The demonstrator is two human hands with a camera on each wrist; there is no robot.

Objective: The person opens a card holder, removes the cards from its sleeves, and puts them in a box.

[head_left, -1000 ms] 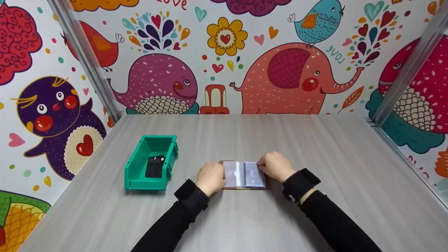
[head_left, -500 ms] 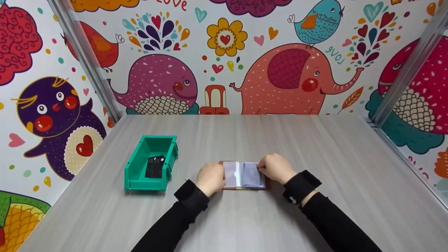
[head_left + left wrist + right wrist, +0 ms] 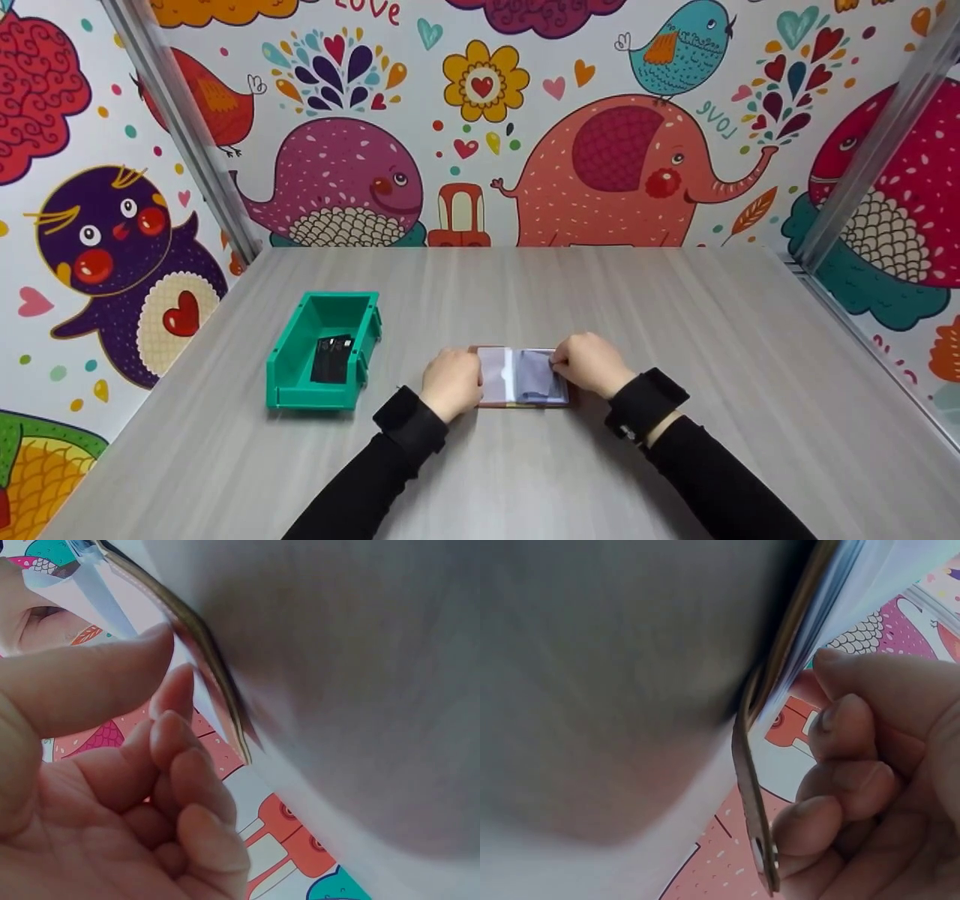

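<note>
A small card holder (image 3: 493,375) lies spread on the table, with a brown cover and translucent plastic sleeves. My left hand (image 3: 453,382) holds its left edge; in the left wrist view the thumb (image 3: 142,660) lies against the inner side of the cover (image 3: 202,641), fingers curled beside it. At the upper right corner, my right hand (image 3: 592,364) pinches a clear sleeve (image 3: 534,373) that bows up from the stack. The right wrist view shows thumb and index finger at the sleeves' edge, and a strap with a metal snap (image 3: 754,817) sticking out from the cover.
A green plastic bin (image 3: 311,397) stands to the left on the table (image 3: 480,480), several black cards (image 3: 331,360) inside it. Walls with cartoon animals and metal posts (image 3: 187,135) enclose the table at the back and sides.
The right hand has shifted slightly down, and the pinched sleeve has lifted and bowed leftward over the stack. The left hand and the bin stay where they were.
</note>
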